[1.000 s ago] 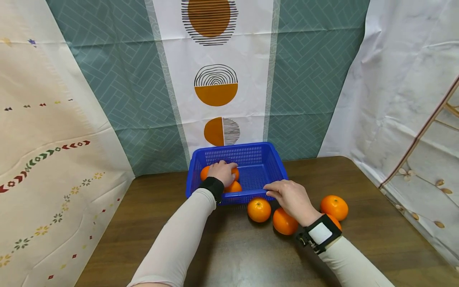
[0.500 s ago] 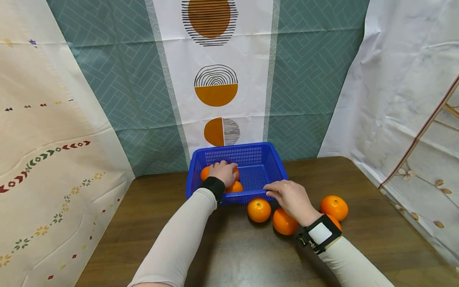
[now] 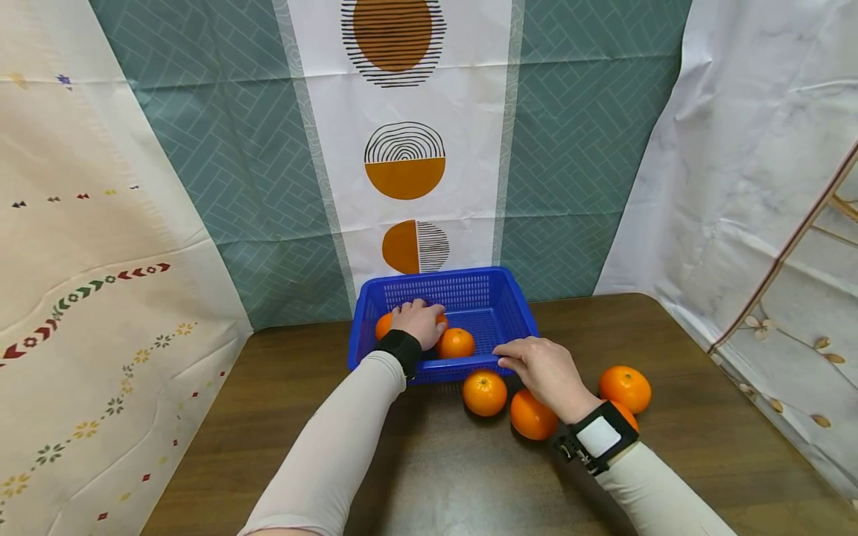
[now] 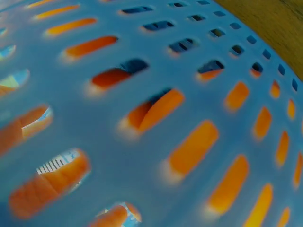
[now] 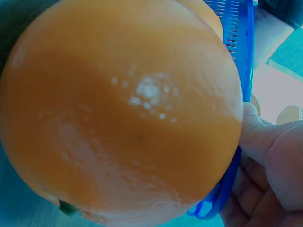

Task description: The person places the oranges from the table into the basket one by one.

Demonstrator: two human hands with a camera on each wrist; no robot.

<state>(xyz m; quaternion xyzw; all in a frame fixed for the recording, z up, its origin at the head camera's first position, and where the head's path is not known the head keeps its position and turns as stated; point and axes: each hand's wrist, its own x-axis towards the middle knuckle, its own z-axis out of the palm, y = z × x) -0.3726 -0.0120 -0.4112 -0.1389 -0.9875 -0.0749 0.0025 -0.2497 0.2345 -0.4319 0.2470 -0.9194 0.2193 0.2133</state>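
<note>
Blue plastic basket (image 3: 462, 298): stands on the brown worktop (image 3: 288, 417), its slotted wall filling most of the left wrist view.
Left hand (image 3: 414, 326): reaches into the basket's left half, palm down over fruit; the grip looks partly open, fingers slightly bent, but I cannot tell whether it has hold of anything.
Right hand (image 3: 544, 372): at the basket's front right, grip nearly closed, thumb and fingertips pinching the front rim (image 3: 462, 362).
Oranges inside: a left orange (image 3: 383, 325) in the basket's left part, a covered orange (image 3: 442, 321) beneath the left hand, and a front orange (image 3: 456, 344) just behind the basket's front rim.
Oranges outside: a near orange (image 3: 485, 392) just in front of the basket; a shaded orange (image 3: 534, 415) farther right, partly under the right hand; a far-right orange (image 3: 625, 388) and a half-hidden orange (image 3: 628, 414), both well right of the basket.
Patterned cloth (image 3: 405, 179): hangs behind the basket, with rust-coloured circles.
</note>
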